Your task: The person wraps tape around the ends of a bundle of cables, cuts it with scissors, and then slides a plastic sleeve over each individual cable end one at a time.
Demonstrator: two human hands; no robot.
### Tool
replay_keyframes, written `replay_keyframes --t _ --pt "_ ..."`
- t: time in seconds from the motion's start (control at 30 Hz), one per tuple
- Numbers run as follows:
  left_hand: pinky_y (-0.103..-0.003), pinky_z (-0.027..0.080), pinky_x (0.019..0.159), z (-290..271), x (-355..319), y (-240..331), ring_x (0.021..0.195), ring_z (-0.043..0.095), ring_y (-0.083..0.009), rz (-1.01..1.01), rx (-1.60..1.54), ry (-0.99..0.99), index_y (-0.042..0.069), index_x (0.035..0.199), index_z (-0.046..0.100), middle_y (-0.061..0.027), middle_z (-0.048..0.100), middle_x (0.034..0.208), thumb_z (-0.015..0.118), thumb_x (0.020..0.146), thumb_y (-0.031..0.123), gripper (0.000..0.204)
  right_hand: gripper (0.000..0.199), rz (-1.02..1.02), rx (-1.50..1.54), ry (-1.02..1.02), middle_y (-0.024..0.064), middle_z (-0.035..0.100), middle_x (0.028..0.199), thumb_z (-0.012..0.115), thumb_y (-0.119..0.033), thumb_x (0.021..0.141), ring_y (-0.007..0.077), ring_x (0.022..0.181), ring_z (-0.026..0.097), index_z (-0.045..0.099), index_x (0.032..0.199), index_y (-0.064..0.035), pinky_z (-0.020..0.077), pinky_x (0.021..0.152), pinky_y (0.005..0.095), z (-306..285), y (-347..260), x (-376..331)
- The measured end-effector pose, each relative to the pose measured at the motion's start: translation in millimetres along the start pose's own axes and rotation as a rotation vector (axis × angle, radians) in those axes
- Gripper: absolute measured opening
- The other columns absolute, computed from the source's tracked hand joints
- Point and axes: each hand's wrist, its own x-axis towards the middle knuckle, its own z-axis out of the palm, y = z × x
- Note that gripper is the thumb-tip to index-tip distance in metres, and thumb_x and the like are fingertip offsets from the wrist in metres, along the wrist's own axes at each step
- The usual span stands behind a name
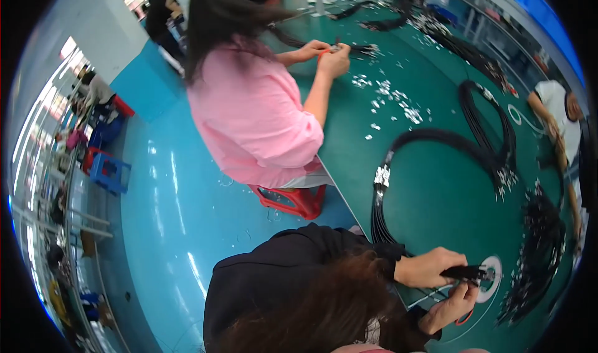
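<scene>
My left hand (pixel 430 269) is closed around a bundle of black cables (pixel 460 272), whose ends point to the right. Just below it, my right hand (pixel 453 304) is closed with its fingertips close to those ends. A red curved handle (pixel 464 319) shows under the right hand; the rest of that tool is hidden by the fingers. Beneath the cable ends, a white ring (pixel 495 279) lies on the green table (pixel 430 209). Black sleeves cover both my forearms.
A co-worker in pink (pixel 249 113) sits on a red stool (pixel 293 200) to the left, handling cables. Looped black cable bundles (pixel 430 135) and a pile of cables (pixel 536 247) lie on the table. Small white pieces (pixel 395 97) are scattered there. Another person (pixel 554 107) is at the far right.
</scene>
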Motion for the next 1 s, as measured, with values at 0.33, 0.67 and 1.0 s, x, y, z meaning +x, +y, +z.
replay_keyframes --t 0.33,0.67,1.0 --pt "-0.034 0.045 0.067 8.8 -9.5 0.3 0.081 0.055 -0.0285 0.114 0.113 0.053 -0.001 0.093 0.054 -0.0131 0.053 0.088 0.061 0.068 -0.005 0.026 0.008 0.051 -0.068 -0.015 -0.0002 0.052 0.075 0.052 -0.005 0.084 0.0076 0.065 0.044 0.056 0.085 0.0018 0.0344 0.057 0.0225 -5.7 -3.4 -4.0" --pt "-0.032 0.050 0.073 -4.4 5.5 -2.9 0.090 0.059 -0.0261 0.204 0.321 0.151 0.001 0.090 0.059 -0.0114 0.058 0.101 0.063 0.058 -0.014 0.036 0.006 0.041 -0.086 -0.070 -0.0021 0.052 0.068 0.059 -0.004 0.075 0.0037 0.062 0.045 0.055 0.077 -0.0004 0.0365 0.054 0.0194 35.0 -40.1 -3.8" --pt "-0.026 0.049 0.070 26.0 -1.1 -14.9 0.081 0.062 -0.0182 0.126 0.147 0.219 -0.002 0.087 0.058 -0.0107 0.065 0.090 0.064 0.066 -0.014 0.024 0.005 0.248 0.204 -0.099 -0.0013 0.055 0.077 0.061 0.000 0.081 0.0030 0.069 0.049 0.056 0.082 0.0010 0.0403 0.061 0.0174 9.8 -47.4 -10.4"
